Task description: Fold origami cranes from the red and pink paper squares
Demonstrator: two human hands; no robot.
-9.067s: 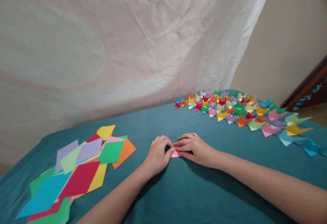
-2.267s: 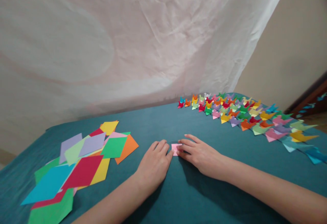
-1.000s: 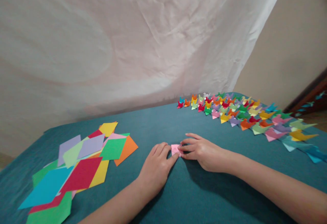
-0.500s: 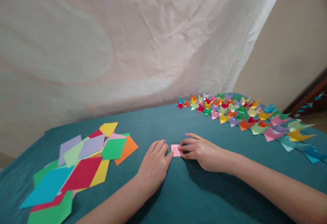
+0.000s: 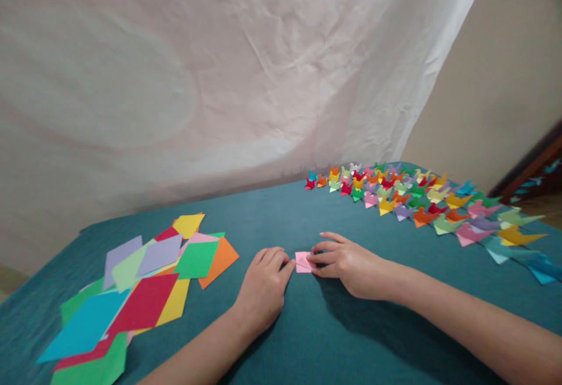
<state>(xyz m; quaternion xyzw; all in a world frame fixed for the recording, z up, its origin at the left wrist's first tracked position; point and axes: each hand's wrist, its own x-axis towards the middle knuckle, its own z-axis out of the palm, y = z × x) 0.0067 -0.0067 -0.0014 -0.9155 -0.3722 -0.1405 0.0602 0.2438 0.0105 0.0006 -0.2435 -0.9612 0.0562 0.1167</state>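
A small folded square of pink paper [image 5: 302, 263] lies on the tablecloth between my hands, with a diagonal line across its face. My right hand [image 5: 346, 261] grips its right edge between thumb and fingers, the index finger lifted away, and covers that side. To the left, my left hand [image 5: 266, 282] rests on the cloth with fingers extended and close together. Its thumb tip is right by the paper's left edge; whether it touches is hard to tell.
Overlapping coloured paper sheets [image 5: 149, 300] spread across the left of the teal tablecloth [image 5: 263, 209]. Rows of small folded paper birds [image 5: 424, 216] fill the right side. A pale cloth [image 5: 228, 81] hangs behind the table.
My left thumb has shifted from the pink paper's lower left corner to beside its left edge. The diagonal line shows more clearly now. My right hand stays on the paper.
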